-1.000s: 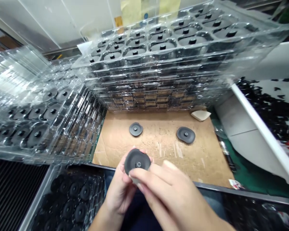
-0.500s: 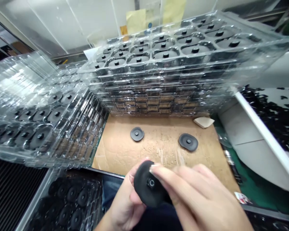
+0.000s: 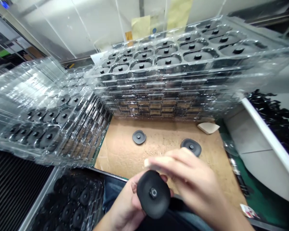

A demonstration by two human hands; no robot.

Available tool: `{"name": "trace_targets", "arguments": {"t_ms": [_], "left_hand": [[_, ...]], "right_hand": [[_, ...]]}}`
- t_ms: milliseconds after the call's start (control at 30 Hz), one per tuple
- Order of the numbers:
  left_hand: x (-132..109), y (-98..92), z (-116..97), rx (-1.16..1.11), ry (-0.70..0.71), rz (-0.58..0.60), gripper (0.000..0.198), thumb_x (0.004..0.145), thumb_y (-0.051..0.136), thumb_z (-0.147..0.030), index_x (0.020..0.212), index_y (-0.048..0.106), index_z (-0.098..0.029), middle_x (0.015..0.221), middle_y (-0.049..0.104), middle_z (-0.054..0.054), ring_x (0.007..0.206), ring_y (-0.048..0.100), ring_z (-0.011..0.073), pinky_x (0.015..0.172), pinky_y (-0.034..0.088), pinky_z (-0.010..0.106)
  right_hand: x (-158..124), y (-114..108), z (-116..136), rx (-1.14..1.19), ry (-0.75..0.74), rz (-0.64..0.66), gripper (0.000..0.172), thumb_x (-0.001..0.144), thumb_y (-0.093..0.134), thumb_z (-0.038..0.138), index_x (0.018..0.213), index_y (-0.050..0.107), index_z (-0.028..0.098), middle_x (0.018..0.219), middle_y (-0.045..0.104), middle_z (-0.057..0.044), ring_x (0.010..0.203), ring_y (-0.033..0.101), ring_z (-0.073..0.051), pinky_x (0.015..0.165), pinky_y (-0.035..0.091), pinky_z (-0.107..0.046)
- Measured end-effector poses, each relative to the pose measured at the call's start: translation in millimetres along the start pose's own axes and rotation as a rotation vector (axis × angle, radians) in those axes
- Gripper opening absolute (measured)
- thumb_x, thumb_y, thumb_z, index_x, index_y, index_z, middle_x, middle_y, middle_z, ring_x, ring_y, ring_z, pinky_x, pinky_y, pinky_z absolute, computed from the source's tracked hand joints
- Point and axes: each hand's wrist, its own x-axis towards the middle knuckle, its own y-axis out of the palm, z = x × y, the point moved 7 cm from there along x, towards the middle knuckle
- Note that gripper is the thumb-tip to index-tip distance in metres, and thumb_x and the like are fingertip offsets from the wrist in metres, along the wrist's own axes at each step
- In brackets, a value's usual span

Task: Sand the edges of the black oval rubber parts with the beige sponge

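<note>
A round, slightly dished black disc with a small ringed hub in its middle is tilted toward me. My left hand grips it by the left side and from behind, fingertips showing at its far edge. Just above the disc's upper rim, my right hand is blurred, its fingers close together. A pale bit shows at its foremost fingertip; what it pinches I cannot make out. Beyond my hands, a similar disc lies on the cardboard. Another disc lies to the right, partly behind my right hand.
Stacked clear plastic trays holding black discs stand across the back. More trays rise on the left, and a disc-filled tray sits low left. A pale folded wedge lies at back right, beside a white bin of black pieces.
My right fingers have lifted off the disc's face to above its upper rim, leaving the face uncovered. The disc stays in my left hand. The view has shifted slightly.
</note>
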Motion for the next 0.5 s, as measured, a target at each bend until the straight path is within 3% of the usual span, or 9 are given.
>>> {"name": "trace_targets", "arguments": {"t_ms": [67,133,267,333,400,500], "left_hand": [[-1,4.3,2,-0.08,-0.022,0.031,0.06,0.042,0.082,-0.037,0.098,0.066,-0.023,0.098,0.067,0.003,0.086,0.064,0.0217,0.074,0.049,0.028],[-1,6.7,4,-0.122,-0.054,0.045,0.06,0.045,0.081,-0.035,0.102,0.064,-0.025,0.103,0.066,0.004,0.091,0.063,0.0238,0.073,0.051,0.029],[3,7.1,10,-0.117,-0.089,0.031,0.06,0.045,0.082,-0.033,0.101,0.064,-0.024,0.104,0.066,0.006,0.092,0.063,0.023,0.067,0.054,0.026],[7,7.0,13,-0.113,-0.094,0.016,0.061,0.044,0.081,-0.034,0.102,0.063,-0.023,0.103,0.066,0.007,0.091,0.063,0.0235,0.067,0.054,0.027],[10,9.3,18,-0.112,-0.109,0.02,0.058,0.047,0.081,-0.033,0.101,0.064,-0.023,0.102,0.066,0.007,0.091,0.063,0.0241,0.067,0.055,0.027],[15,16.0,24,-0.106,-0.112,0.054,0.055,0.049,0.081,-0.03,0.101,0.064,-0.022,0.101,0.066,0.006,0.089,0.064,0.0241,0.064,0.053,0.026]], "right_hand": [[-12,-10,-36,-0.072,0.199,-0.027,0.027,0.088,0.041,0.017,0.107,0.059,0.026,0.086,0.063,-0.003,0.075,0.058,-0.015,0.065,0.045,-0.026],[-31,-4,-66,-0.1,0.33,-0.001,0.024,0.087,0.045,0.022,0.106,0.06,0.025,0.088,0.064,-0.004,0.078,0.061,-0.016,0.064,0.048,-0.025],[-74,35,-97,-0.009,0.414,0.102,0.025,0.087,0.043,0.024,0.099,0.065,0.022,0.085,0.067,-0.005,0.077,0.064,-0.018,0.066,0.053,-0.028],[-86,42,-101,0.019,0.438,0.122,0.026,0.086,0.042,0.024,0.095,0.067,0.02,0.081,0.069,-0.004,0.075,0.065,-0.018,0.067,0.054,-0.029],[-87,29,-98,0.009,0.465,0.082,0.026,0.086,0.043,0.026,0.097,0.066,0.021,0.089,0.069,-0.005,0.08,0.066,-0.019,0.066,0.054,-0.027],[-71,-19,-69,-0.075,0.454,-0.131,0.026,0.087,0.047,0.027,0.109,0.059,0.027,0.105,0.066,-0.002,0.085,0.064,-0.017,0.061,0.052,-0.023]]}}
